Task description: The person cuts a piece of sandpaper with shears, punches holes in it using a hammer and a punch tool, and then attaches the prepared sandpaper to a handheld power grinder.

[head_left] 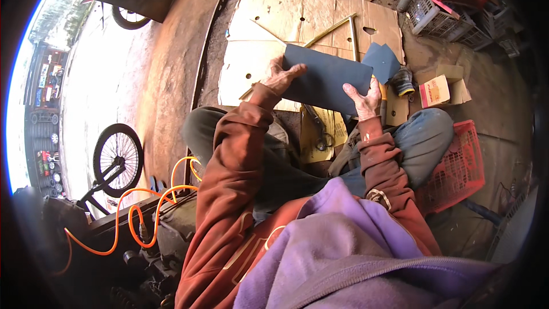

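A dark blue-grey rectangular sheet [329, 78], which looks like sandpaper, is held up in front of me over the cardboard. My left hand [280, 76] is closed on its left end, thumb lying across the near face. At the right end my right hand [365, 99] grips the lower corner, thumb on top. Just beyond that hand are smaller blue pieces [382, 62] of similar material. Thin metal tubes [353, 37], two joined in a V, rest on the flattened cardboard [257, 8], partly hidden by the sheet. An orange-handled tool [384, 92] lies beside my right hand.
Between my legs a black-handled object [315, 119] lies on yellow paper [337, 129]. To the right are a striped glove [404, 82], a small carton [434, 91], a red crate [460, 166] and grey crates [429, 20]. A bicycle wheel [118, 160] and orange hose [134, 212] are at left.
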The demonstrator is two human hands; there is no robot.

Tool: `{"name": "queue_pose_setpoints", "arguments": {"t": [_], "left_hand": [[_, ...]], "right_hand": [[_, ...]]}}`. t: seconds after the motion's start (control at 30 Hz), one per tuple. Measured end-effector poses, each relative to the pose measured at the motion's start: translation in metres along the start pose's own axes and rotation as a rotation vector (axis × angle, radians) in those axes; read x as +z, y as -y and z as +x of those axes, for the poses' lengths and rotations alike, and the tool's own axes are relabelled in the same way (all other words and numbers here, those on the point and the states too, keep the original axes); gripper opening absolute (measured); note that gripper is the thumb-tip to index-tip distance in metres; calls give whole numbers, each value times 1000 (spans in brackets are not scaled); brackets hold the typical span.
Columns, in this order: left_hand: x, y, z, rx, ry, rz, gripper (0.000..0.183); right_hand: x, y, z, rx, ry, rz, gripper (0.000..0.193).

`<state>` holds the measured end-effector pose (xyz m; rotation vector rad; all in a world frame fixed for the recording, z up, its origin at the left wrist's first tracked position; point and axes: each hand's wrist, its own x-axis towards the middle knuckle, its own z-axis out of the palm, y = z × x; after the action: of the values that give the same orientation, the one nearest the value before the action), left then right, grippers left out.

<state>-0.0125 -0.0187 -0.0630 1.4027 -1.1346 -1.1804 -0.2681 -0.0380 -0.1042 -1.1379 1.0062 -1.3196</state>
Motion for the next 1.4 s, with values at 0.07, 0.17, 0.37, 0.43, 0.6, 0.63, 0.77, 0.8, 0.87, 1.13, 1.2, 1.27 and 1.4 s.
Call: {"name": "queue_pose_setpoints", "arguments": {"t": [0.07,0.17,0.37,0.43,0.6,0.63,0.77,0.8,0.87,1.13,1.2,1.27,1.4], "left_hand": [[-12,24,7,22,-218,44,42],[-7,16,10,-2,-195,14,50],[-8,-20,-11,-168,86,-345,25],[-4,-29,-11,-161,133,-455,18],[24,-49,-25,-62,241,-596,29],[27,-43,-26,-71,249,-566,31],[41,-24,-20,-100,283,-469,28],[41,-23,-18,-111,273,-390,28],[43,-20,-16,-74,258,-276,31],[63,-13,-18,54,9,-63,31],[65,-15,-19,-27,52,-144,30],[71,-19,-22,63,-8,-172,30],[76,-2,-17,286,-58,-242,47]], "right_hand": [[9,0,0,-45,-6,-34,48],[-10,-9,6,-39,28,-208,51],[-6,-5,2,26,-33,65,60],[-1,-1,3,54,-104,14,64],[-2,8,-3,123,179,-118,42],[3,8,-10,261,249,79,47],[13,12,-18,262,354,250,59],[15,16,-20,198,313,228,61],[5,12,-21,290,413,223,59],[19,17,-31,392,294,375,52],[20,18,-30,434,211,430,49],[22,17,-26,397,169,424,44],[24,10,-25,183,53,133,37]]}}
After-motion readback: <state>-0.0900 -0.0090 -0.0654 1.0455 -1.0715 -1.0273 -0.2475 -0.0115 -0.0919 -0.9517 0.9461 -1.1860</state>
